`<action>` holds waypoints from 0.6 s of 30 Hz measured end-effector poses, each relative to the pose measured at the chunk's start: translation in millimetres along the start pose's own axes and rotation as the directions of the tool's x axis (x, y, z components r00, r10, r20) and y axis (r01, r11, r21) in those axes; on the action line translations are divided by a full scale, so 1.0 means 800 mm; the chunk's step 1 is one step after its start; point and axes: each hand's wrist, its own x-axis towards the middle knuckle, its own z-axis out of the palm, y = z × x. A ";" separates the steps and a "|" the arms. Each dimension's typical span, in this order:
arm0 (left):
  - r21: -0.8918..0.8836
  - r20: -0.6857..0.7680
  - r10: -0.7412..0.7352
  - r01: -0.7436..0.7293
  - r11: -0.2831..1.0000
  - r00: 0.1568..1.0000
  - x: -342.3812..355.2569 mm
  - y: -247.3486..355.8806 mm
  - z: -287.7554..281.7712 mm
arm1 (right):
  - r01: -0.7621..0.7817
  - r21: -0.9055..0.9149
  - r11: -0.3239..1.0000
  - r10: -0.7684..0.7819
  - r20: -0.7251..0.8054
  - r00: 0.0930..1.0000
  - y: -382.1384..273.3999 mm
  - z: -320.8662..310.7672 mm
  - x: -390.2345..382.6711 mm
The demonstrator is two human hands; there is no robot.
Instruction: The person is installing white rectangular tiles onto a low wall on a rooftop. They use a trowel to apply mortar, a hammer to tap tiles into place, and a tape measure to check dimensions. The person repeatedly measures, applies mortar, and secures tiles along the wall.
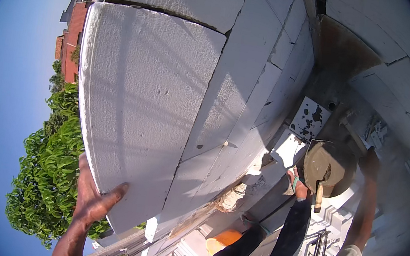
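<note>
Leafy trees [49,169] flank the white wall [147,94]; left fingers [112,198] clasp it, right fingers [369,161] a hammer-like tool [355,136].

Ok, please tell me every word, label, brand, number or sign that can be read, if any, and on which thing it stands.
There are none: the white block at the left hand, the round bucket and the orange object show no readable writing.

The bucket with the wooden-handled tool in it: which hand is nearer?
The right. The right hand is just to the right of the bucket; the left hand is far to its left, at a white wall block's edge.
</note>
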 end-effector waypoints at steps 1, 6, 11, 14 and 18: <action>0.039 -0.006 -0.007 0.008 0.999 1.000 0.003 0.002 0.011 | -0.006 -0.072 0.997 0.004 -0.029 1.000 -0.012 -0.030 0.006; 0.145 0.013 -0.007 0.005 0.989 1.000 0.015 0.042 -0.025 | -0.049 0.102 0.994 0.046 0.035 0.998 -0.047 -0.117 -0.110; 0.104 -0.018 0.197 -0.194 0.976 0.980 -0.002 0.003 -0.037 | -0.037 0.894 0.447 -0.124 0.103 0.987 -0.242 -0.235 -0.291; 0.062 -0.016 0.286 -0.284 0.957 0.958 0.005 -0.013 -0.034 | 0.133 0.931 0.339 -0.071 -0.116 0.991 -0.371 -0.305 -0.369; 0.065 -0.086 0.299 -0.294 0.953 0.950 0.008 -0.012 -0.029 | -0.194 0.934 -0.298 -0.102 0.171 0.980 -0.512 -0.340 -0.443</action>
